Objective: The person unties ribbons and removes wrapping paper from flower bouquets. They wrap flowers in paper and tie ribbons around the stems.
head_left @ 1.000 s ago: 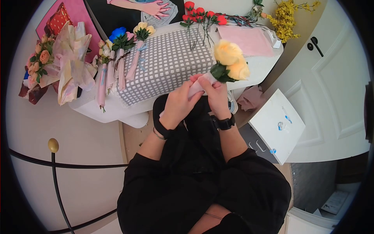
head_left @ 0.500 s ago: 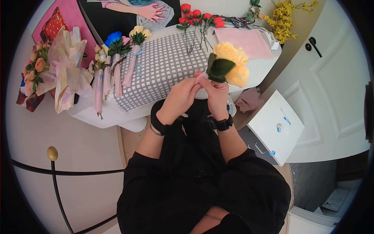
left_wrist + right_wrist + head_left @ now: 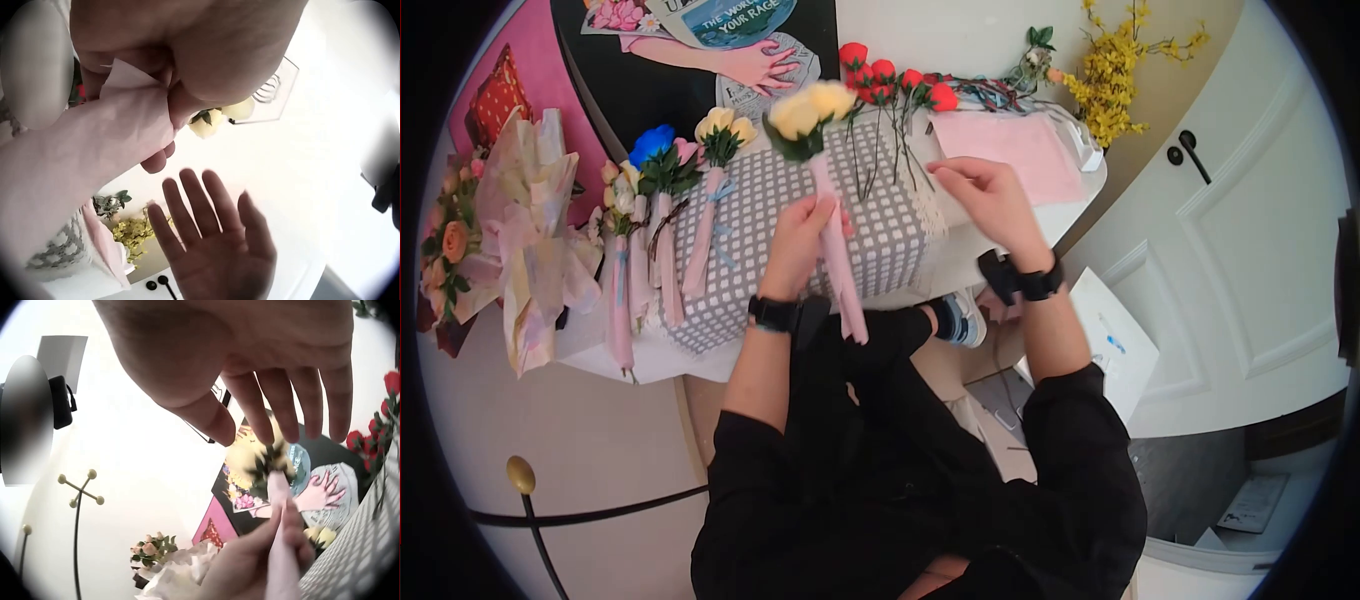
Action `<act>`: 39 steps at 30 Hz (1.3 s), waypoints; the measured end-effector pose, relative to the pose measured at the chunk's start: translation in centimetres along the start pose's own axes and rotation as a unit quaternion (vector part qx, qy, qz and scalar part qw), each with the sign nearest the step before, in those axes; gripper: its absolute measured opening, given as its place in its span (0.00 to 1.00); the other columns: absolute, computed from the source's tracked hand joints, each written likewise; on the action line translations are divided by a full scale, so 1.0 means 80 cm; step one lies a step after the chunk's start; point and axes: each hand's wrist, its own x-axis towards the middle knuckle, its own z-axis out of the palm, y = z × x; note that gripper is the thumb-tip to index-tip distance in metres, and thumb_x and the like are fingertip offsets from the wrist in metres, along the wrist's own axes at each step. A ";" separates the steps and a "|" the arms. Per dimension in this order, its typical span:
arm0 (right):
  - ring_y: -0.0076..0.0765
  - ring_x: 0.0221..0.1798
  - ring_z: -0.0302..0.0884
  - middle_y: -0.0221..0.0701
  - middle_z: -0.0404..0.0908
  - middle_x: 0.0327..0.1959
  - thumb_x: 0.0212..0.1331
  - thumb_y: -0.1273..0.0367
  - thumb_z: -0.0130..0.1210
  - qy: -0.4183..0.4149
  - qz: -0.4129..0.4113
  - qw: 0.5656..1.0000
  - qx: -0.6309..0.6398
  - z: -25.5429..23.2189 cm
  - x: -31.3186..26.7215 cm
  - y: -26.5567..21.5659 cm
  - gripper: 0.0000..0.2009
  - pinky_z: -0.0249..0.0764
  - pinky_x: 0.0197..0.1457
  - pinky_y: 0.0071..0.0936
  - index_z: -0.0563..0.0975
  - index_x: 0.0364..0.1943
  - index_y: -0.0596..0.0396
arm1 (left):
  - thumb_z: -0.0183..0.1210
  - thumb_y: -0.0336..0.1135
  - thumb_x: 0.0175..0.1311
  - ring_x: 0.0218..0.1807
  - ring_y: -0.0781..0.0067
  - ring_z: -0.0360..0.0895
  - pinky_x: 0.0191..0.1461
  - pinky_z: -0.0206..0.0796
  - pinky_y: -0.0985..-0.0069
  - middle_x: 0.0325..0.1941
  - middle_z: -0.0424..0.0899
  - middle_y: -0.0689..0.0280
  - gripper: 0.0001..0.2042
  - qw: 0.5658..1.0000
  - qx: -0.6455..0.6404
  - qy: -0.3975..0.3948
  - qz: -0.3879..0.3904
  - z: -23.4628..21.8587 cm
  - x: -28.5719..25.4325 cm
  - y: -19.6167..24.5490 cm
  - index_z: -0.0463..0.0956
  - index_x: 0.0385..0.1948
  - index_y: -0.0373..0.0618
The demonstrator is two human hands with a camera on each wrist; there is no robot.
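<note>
My left hand point(image 3: 802, 240) grips a small bouquet point(image 3: 836, 255) of pale yellow roses around its pink paper-wrapped stem. The yellow rose heads point(image 3: 812, 108) with dark green leaves point up and away over the table, and the wrapped end hangs toward my lap. In the left wrist view the pink wrap point(image 3: 119, 125) runs through the curled fingers, a corner of paper sticking up. My right hand point(image 3: 992, 205) is held apart from the bouquet, to its right, with nothing in it. Its fingers point(image 3: 306, 400) are extended in the right wrist view.
Several pink-wrapped bouquets point(image 3: 705, 235) lie at the left on a grey-and-white checked cloth point(image 3: 770, 220). Red roses point(image 3: 880, 75) with bare stems lie behind, beside pink paper sheets point(image 3: 1010, 155). A large wrapped bouquet point(image 3: 530, 260) stands far left; yellow blossom point(image 3: 1105, 90) is at back right.
Both hands were together on the wrap near the flower heads. The left hand has carried the bouquet left and turned it more upright; the right hand has let go and moved right. The view has shifted.
</note>
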 end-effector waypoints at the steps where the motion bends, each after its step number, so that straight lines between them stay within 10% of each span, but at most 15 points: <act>1: 0.21 0.41 0.78 0.30 0.84 0.40 0.62 0.69 0.54 -0.001 -0.002 1.000 -0.008 -0.021 0.016 0.010 0.12 0.74 0.45 0.22 0.80 0.45 0.61 | 0.50 0.37 0.70 0.32 0.75 0.78 0.40 0.72 0.79 0.31 0.79 0.65 0.12 0.999 -0.043 0.014 -0.005 -0.005 -0.004 -0.006 0.73 0.40 0.35; 5: 0.49 0.37 0.82 0.48 0.81 0.30 0.56 0.63 0.53 -0.005 -0.022 0.947 -0.319 -0.086 0.102 0.065 0.14 0.76 0.45 0.34 0.82 0.35 0.60 | 0.50 0.36 0.70 0.33 0.74 0.78 0.41 0.71 0.78 0.31 0.80 0.63 0.12 0.992 -0.120 0.034 -0.023 -0.010 -0.010 -0.006 0.73 0.42 0.35; 11: 0.52 0.42 0.80 0.46 0.82 0.34 0.53 0.68 0.50 -0.119 0.060 0.830 -0.542 -0.125 0.236 0.198 0.12 0.74 0.50 0.41 0.82 0.35 0.57 | 0.49 0.36 0.71 0.33 0.74 0.78 0.44 0.72 0.76 0.29 0.79 0.65 0.12 0.983 -0.173 0.022 -0.060 -0.017 -0.003 -0.006 0.72 0.43 0.34; 16: 0.51 0.50 0.77 0.45 0.81 0.43 0.51 0.69 0.51 -0.092 0.088 0.869 -0.479 -0.125 0.284 0.293 0.13 0.71 0.55 0.40 0.82 0.39 0.53 | 0.49 0.37 0.71 0.32 0.74 0.78 0.44 0.72 0.77 0.28 0.78 0.66 0.13 0.981 -0.178 0.016 -0.080 -0.019 -0.008 -0.001 0.72 0.43 0.34; 33: 0.51 0.44 0.80 0.47 0.83 0.36 0.48 0.66 0.51 -0.028 0.114 0.884 -0.452 -0.127 0.273 0.270 0.15 0.73 0.52 0.37 0.83 0.36 0.58 | 0.49 0.37 0.71 0.31 0.76 0.77 0.40 0.73 0.79 0.27 0.78 0.67 0.12 0.981 -0.177 0.012 -0.083 -0.017 -0.006 -0.001 0.73 0.40 0.35; 36: 0.42 0.41 0.82 0.43 0.84 0.32 0.50 0.66 0.52 0.038 0.084 0.920 -0.380 -0.134 0.267 0.255 0.14 0.75 0.48 0.31 0.82 0.37 0.61 | 0.48 0.37 0.71 0.28 0.76 0.76 0.38 0.74 0.77 0.27 0.76 0.68 0.11 0.980 -0.185 0.012 -0.070 -0.018 -0.005 -0.006 0.71 0.41 0.36; 39: 0.22 0.28 0.74 0.32 0.82 0.29 0.54 0.71 0.54 0.152 0.092 0.984 -0.003 -0.146 0.241 0.204 0.12 0.74 0.33 0.22 0.81 0.38 0.66 | 0.44 0.40 0.73 0.20 0.78 0.69 0.25 0.68 0.77 0.26 0.71 0.69 0.10 0.977 -0.201 0.041 -0.058 -0.014 -0.004 -0.007 0.67 0.44 0.44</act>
